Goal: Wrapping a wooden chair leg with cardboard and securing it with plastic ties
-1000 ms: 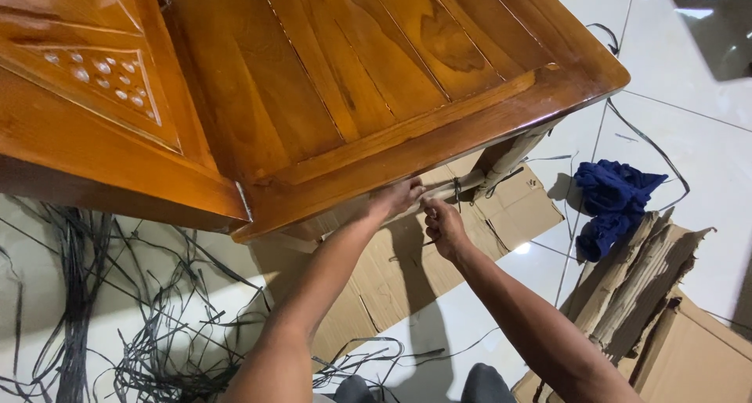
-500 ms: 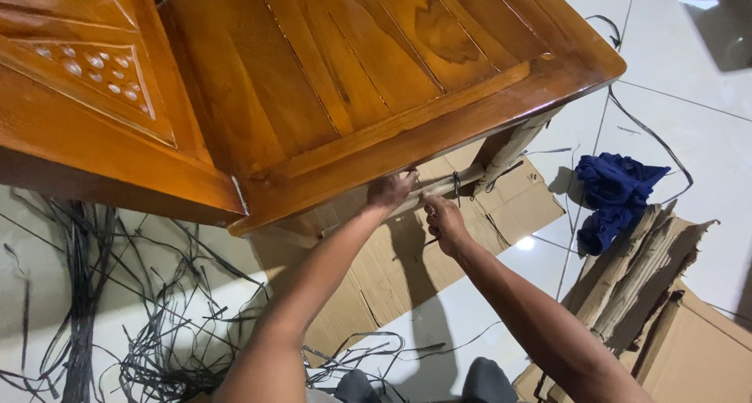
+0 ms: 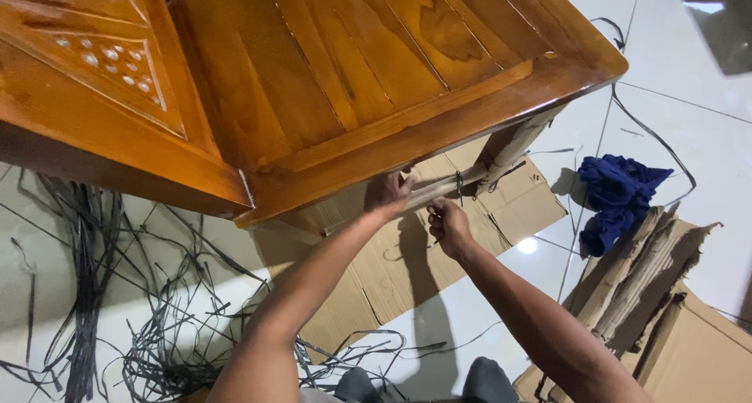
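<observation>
Unwrapping looks partly done: the table [image 3: 376, 82] top is bare, cut straps [image 3: 102, 293] litter the floor, flat cardboard [image 3: 407, 270] lies under it. Your left hand [image 3: 389, 193] grips the wrapped rail [image 3: 446, 188] under the table edge, fingers curled on it; your right hand [image 3: 446, 224] sits just below, closed on something small, can't tell what. Rail and leg [image 3: 513, 144] are still wrapped, a strap still tied there.

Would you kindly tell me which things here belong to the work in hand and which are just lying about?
In hand:
left hand and right hand on the cardboard-wrapped rail
black strap around it
wooden table

Lying about:
blue cloth
cut black straps
flattened cardboard
torn cardboard pieces
</observation>
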